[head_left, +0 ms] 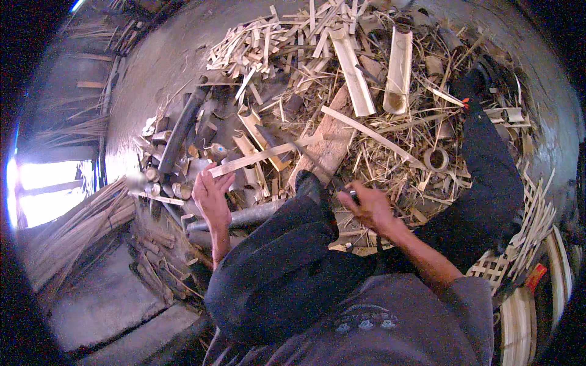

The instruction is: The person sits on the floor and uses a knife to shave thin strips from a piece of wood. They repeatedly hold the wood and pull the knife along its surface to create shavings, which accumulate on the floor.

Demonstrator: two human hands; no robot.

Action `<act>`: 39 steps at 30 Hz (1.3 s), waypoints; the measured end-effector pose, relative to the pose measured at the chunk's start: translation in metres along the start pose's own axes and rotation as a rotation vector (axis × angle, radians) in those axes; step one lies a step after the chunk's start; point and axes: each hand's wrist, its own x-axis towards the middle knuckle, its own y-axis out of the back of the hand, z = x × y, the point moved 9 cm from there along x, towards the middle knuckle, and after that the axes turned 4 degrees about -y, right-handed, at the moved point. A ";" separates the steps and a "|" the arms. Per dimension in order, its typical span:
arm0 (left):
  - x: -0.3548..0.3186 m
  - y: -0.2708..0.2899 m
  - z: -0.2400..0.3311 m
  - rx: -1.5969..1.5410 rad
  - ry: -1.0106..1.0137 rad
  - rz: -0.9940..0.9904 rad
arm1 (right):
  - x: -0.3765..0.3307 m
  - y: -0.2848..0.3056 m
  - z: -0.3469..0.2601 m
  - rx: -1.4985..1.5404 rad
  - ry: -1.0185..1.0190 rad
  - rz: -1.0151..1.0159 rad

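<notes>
My left hand (212,195) pinches one end of a flat, pale bamboo strip (259,157), its fingers partly spread beneath it. The strip's far end reaches over a worn wooden block (332,146). In my right hand (371,208) is the handle of a knife (316,162). Its dark, narrow blade points forward and left across the block, its tip close to the strip; whether they touch I cannot tell. My foot (310,184) rests against the block's near end. Another long bamboo strip (372,135) lies across the shavings to the right.
A heap of short bamboo pieces (256,46) lies at the far side. Two split bamboo halves (398,73) and a cut bamboo ring (436,160) sit among shavings. Dark bamboo poles (183,128) lie left. Woven bamboo work (491,268) stands beside me, right.
</notes>
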 end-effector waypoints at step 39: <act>0.018 -0.052 0.080 0.245 -0.285 0.024 | 0.074 -0.057 0.048 -0.054 -0.091 0.158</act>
